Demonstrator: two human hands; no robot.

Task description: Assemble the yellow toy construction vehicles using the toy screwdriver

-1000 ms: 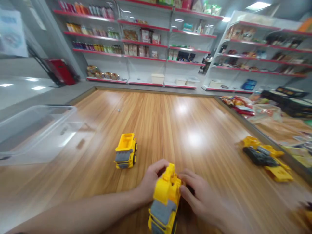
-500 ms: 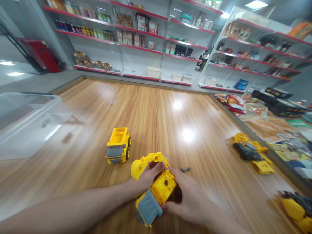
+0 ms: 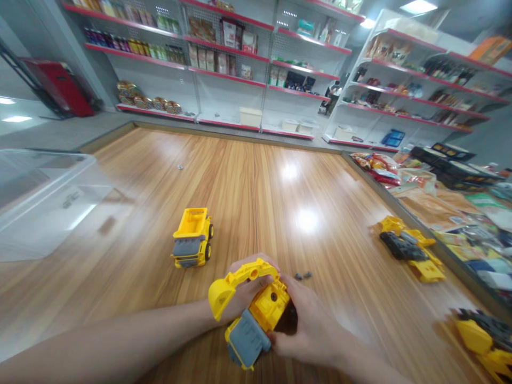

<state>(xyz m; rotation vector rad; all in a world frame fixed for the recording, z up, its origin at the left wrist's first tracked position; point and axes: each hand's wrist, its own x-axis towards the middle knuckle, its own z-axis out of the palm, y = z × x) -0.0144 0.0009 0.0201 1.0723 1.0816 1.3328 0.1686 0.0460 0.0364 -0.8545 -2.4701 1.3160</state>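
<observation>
A yellow toy excavator (image 3: 271, 305) with a grey cab front (image 3: 248, 336) is between my hands, low in the middle. My right hand (image 3: 314, 326) grips its body from the right, thumb near the cab and fingers along the far side. My left hand (image 3: 242, 298) is closed round the other side, beneath the curved digger arm (image 3: 254, 273), which hides some of its fingers. The arm's bucket (image 3: 221, 298) points left. A dark round screw hole or screw shows on top of the body. Two small grey pieces (image 3: 303, 276) lie just beyond my right hand.
A yellow toy dump truck (image 3: 192, 239) stands to the left. More yellow-and-black toy vehicles lie right, one farther off (image 3: 410, 248) and one nearer (image 3: 482, 341). A clear plastic bin (image 3: 48, 213) sits left. Packaged goods (image 3: 424, 197) lie beyond the table's right edge; shelves stand behind.
My left thumb has come off the base of the digger arm, and the left hand now sits behind and under it. The digger arm and bucket have tilted down slightly.
</observation>
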